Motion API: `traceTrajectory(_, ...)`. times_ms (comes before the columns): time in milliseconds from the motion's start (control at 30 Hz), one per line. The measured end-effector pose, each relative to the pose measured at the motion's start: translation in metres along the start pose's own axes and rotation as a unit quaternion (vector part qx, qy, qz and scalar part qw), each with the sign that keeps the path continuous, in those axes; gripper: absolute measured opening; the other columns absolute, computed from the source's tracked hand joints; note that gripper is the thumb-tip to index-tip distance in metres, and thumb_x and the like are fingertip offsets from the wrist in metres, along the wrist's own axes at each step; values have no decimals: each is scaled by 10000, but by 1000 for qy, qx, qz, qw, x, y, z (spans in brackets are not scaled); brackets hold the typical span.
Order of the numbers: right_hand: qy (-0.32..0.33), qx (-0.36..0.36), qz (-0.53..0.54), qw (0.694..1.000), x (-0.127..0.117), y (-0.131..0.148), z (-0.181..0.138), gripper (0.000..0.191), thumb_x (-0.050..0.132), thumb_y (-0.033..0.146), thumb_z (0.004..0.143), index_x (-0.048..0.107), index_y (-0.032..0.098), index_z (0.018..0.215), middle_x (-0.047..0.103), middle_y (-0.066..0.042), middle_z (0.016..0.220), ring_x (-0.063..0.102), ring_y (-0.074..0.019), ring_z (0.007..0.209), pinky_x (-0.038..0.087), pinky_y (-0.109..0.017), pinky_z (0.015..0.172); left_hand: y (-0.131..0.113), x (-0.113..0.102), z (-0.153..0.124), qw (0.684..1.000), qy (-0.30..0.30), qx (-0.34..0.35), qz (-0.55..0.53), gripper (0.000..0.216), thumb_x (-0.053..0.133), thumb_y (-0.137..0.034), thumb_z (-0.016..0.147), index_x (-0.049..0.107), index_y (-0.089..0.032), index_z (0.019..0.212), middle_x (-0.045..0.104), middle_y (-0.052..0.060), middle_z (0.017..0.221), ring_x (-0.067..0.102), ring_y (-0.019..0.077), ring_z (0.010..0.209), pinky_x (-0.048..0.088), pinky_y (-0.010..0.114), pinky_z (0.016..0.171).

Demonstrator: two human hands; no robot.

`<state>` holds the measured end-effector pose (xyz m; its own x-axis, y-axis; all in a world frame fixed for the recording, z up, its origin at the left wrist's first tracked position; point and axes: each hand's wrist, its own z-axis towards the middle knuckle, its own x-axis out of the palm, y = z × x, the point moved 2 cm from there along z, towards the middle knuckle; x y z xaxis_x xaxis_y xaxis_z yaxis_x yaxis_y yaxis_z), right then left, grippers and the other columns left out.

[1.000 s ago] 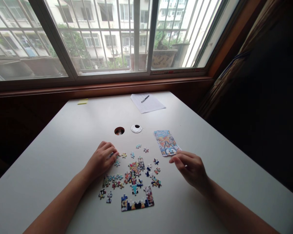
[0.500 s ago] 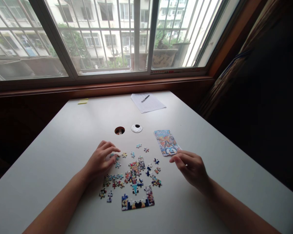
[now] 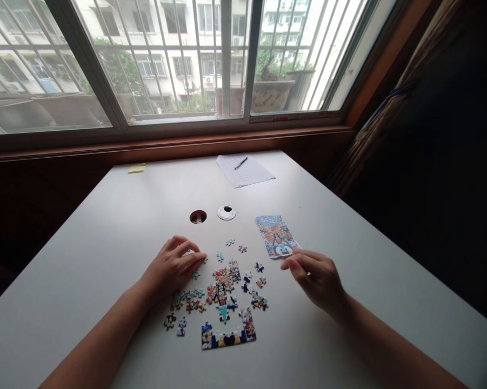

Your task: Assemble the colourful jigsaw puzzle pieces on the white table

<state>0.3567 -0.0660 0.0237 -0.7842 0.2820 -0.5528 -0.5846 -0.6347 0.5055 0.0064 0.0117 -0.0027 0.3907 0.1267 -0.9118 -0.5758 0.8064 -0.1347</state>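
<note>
The left grip and right grip are bare hands with slender fingers; the left forearm and right forearm are bare to the lower edge.

The left hand slides a little toward the right of the frame. Its fingertips reach farther over the loose puzzle pieces than they did a second ago. Half a second ago the fingers were lifted a bit; now they lie lower and flatter on the table. The small yellow piece that lay bare just past them is now almost hidden under the fingertips. The tips end up closer to the small blue piece.
</note>
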Motion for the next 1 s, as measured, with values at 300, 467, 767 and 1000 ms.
traceTrajectory(300, 3, 3, 3, 1000, -1, 0, 1, 272, 539, 175, 959, 700, 191, 740, 668, -17, 668, 611, -136, 577, 476, -261, 577, -1, -2, 2, 1000, 0, 0, -5, 199, 567, -276, 995, 708, -293, 1136, 708, 49, 1039, 527, 228, 968, 498, 402, 873)
traceTrajectory(467, 2, 3, 1, 1000, -1, 2, 2, 295, 532, 192, 966, 703, 193, 726, 676, -21, 665, 613, -139, 572, 478, -264, 569, -2, -1, 3, 1000, 11, -2, 1, 168, 573, -294, 992, 706, -278, 1094, 700, 43, 1018, 518, 225, 968, 482, 396, 883)
traceTrajectory(767, 9, -2, 1, 1000, 0, 1, 1, 265, 533, 150, 957, 686, 191, 744, 680, -14, 677, 618, -132, 577, 475, -258, 585, 0, 3, 2, 999, 6, -26, 20, 171, 589, -348, 980, 655, -218, 892, 683, 35, 963, 512, 224, 967, 464, 389, 890)
traceTrajectory(1000, 9, -8, -2, 1000, -1, 3, 3, 270, 529, 149, 957, 683, 190, 738, 683, -18, 668, 622, -137, 577, 475, -261, 584, 0, -7, 0, 999, -25, -29, -22, 86, 591, -229, 944, 677, -219, 946, 680, 48, 959, 525, 224, 966, 466, 399, 905)
